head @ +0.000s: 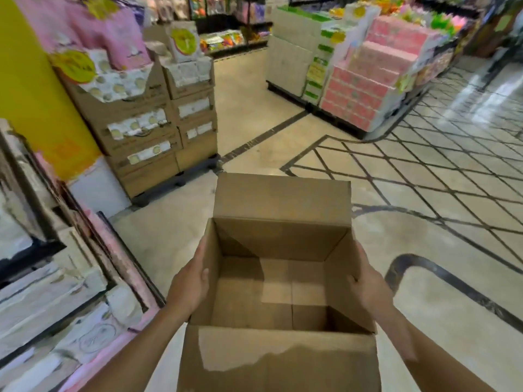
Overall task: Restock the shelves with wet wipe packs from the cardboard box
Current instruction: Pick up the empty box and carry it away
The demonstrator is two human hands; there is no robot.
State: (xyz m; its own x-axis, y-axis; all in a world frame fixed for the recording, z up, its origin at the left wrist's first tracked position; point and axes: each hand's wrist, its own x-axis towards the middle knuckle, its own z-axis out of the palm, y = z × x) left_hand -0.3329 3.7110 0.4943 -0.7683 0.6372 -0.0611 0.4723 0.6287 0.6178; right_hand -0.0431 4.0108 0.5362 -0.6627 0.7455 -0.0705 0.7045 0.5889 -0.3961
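Note:
An open brown cardboard box (280, 281) is held in front of me above the shop floor, its flaps standing up. Inside I see only the bare bottom, with no packs in it. My left hand (190, 281) grips the box's left wall, thumb over the rim. My right hand (368, 281) grips the right wall the same way. The shelves (53, 281) with white and pink wet wipe packs run along my left, blurred.
A yellow pillar (34, 89) stands at the left with stacked cardboard display boxes (147, 131) beside it. A pallet of pink and white packs (365, 89) stands at the back right. Tiled floor with dark lines stretches ahead and to the right.

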